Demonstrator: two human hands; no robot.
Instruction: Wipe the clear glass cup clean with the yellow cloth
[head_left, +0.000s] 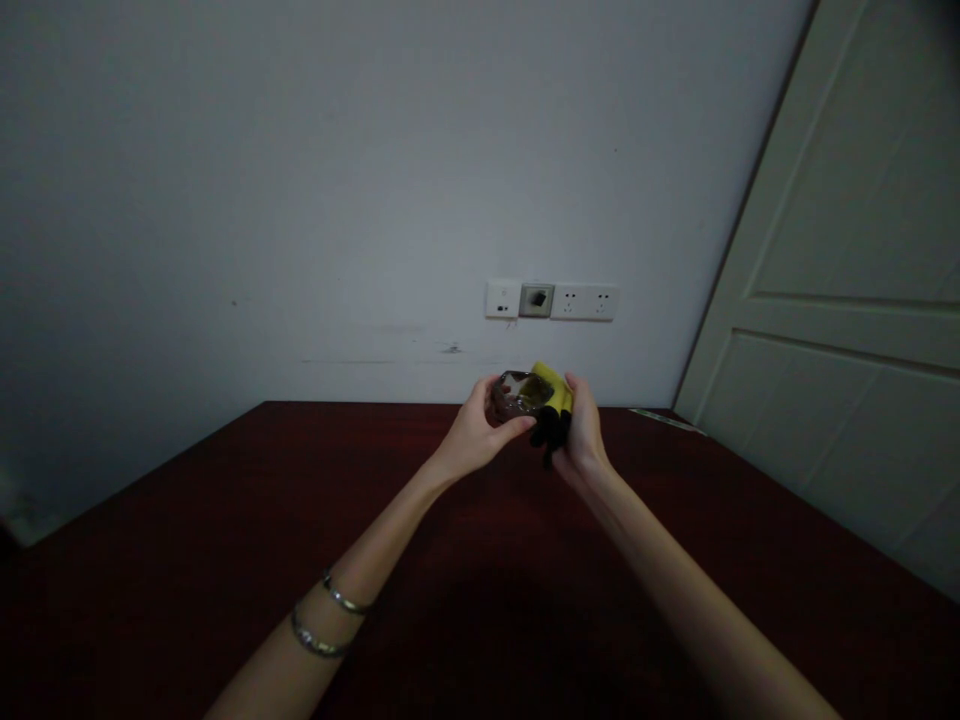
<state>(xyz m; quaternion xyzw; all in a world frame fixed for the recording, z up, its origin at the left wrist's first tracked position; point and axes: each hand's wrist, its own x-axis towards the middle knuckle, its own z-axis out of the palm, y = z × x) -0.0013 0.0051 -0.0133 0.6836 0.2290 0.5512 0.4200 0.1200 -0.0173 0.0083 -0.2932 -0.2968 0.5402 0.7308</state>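
Out in front, above the far part of the table, my left hand is closed around a clear, faceted glass vessel, with its thumb along the near side. The vessel is tilted on its side, and whether it is a cup or a bowl does not show. My right hand grips a soft-looking yellow and black item from the right. Its yellow part is against the glass, and dark rounded lobes hang below. The exact kind of this item cannot be made out in the dim light.
A dark red table spreads under both arms and meets a pale wall. White sockets and a grey-framed wall plate sit low on the wall. A panelled door stands at the right, with a thin flat strip near the table's back corner.
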